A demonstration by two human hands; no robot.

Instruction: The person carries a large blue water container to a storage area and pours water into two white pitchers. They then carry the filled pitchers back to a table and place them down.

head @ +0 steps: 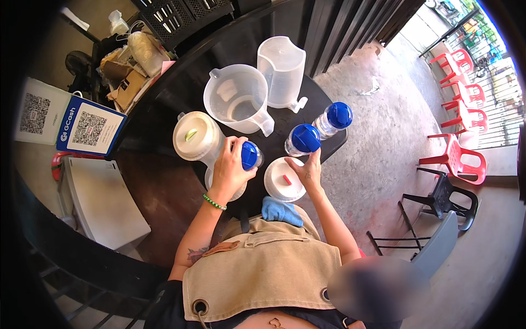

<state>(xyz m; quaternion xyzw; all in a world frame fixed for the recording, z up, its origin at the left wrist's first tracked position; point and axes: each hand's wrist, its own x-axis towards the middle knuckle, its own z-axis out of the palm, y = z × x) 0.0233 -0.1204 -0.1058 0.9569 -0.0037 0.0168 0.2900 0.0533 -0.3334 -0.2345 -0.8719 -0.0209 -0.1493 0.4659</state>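
Observation:
My left hand (232,166) is closed around a clear bottle with a blue lid (249,155). My right hand (308,170) has its fingers at the near side of a second blue-lidded bottle (305,139); whether it grips firmly cannot be told. Behind that stands a third such bottle (339,115). A round white lid with a red tab (283,181) lies by my right hand. A white-lidded pitcher with a green tab (196,135) is beside my left hand, which partly hides another pale round item (236,193). Farther back are an open translucent pitcher (236,96) and another translucent pitcher (283,70).
The black table (164,92) has a curved edge. A blue cloth (282,210) lies at my lap. Signs with printed codes (90,127) and a pale cabinet (107,201) are at left. Red plastic chairs (460,156) line the right side. Black crates (181,16) stand behind.

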